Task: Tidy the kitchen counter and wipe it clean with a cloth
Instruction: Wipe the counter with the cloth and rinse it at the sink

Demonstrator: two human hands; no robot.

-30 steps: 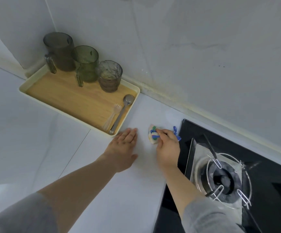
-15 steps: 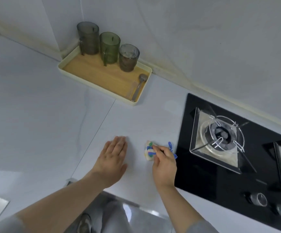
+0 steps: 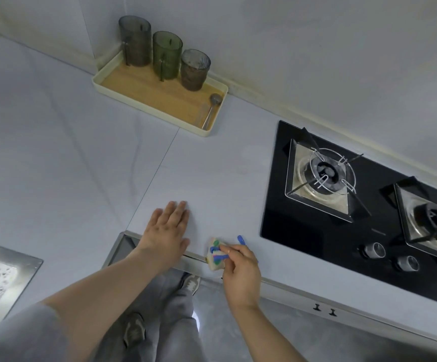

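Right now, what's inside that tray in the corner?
Inside the tray: three tinted cups along the wall and a metal spoon at the right end. The wooden floor beneath the cups is covered, and their contents can't be made out.

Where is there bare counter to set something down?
Broad bare counter lies left of the seam, between tray and sink. Another patch runs between tray, hob and left hand. Crowded: the front edge, where the right hand pinches the cloth.
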